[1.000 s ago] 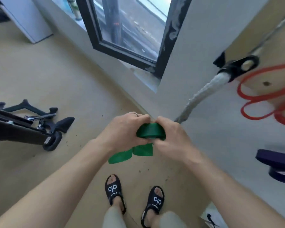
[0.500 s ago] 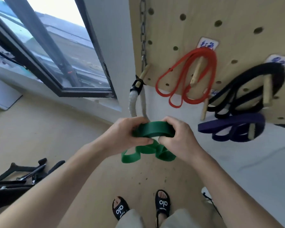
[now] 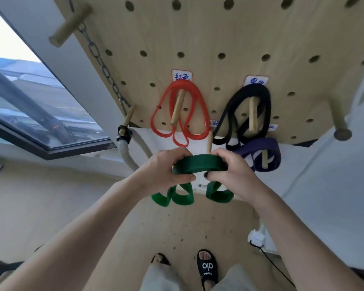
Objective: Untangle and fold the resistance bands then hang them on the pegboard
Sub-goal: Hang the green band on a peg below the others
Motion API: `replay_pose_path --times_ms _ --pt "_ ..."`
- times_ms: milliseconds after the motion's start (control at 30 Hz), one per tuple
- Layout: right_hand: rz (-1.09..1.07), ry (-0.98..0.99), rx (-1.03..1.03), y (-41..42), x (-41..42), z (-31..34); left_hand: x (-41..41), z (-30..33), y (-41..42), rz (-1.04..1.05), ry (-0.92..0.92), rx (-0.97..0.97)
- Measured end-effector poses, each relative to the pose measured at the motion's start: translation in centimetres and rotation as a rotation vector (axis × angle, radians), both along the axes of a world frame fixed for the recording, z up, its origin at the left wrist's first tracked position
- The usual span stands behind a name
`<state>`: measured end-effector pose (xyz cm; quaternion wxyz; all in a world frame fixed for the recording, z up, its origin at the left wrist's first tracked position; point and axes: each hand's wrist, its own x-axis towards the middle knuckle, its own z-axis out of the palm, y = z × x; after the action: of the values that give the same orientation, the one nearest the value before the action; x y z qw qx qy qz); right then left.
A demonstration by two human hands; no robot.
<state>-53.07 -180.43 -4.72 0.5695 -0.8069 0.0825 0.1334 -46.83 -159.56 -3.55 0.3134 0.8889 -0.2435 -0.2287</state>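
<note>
A folded green resistance band (image 3: 199, 165) is held between both hands just below the wooden pegboard (image 3: 219, 38). My left hand (image 3: 164, 171) grips its left end and my right hand (image 3: 229, 173) grips its right end; green loops hang beneath both hands. A bare wooden peg (image 3: 209, 140) sticks out right behind the band's top. On the board hang a red band (image 3: 180, 114), a black band (image 3: 243, 114) and a purple band (image 3: 259, 154), each on its own peg.
A chain (image 3: 105, 68) and a white rope with a black clip (image 3: 124, 137) hang at the board's left edge, beside a window (image 3: 29, 106). Long pegs (image 3: 69, 24) jut from the board at upper left and right. A white plug and cable (image 3: 256, 238) lie by the wall.
The view has swung up from the floor to the pegboard. Both hands have carried the green band up and closer to the board, near the bare peg.
</note>
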Motion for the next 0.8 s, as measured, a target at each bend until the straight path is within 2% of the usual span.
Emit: replay_pose_path --times_ms 200,267,400,800 --pt "-0.067 0.099 0.143 -2.0 1.0 -1.2 2.6 -2.6 -1.8 -0.060 -0.012 -0.068" --pt "-0.151 0.097 0.188 -2.2 1.7 -1.8 3.7 -2.9 -2.4 -0.062 -0.010 -0.099" --pt "-0.338 0.060 0.130 -2.0 3.6 -3.6 5.5 -3.9 -3.6 -0.017 0.079 -0.149" --pt "-0.539 0.021 0.156 0.1 6.8 -7.9 10.2 -8.0 -3.7 -0.021 0.114 -0.126"
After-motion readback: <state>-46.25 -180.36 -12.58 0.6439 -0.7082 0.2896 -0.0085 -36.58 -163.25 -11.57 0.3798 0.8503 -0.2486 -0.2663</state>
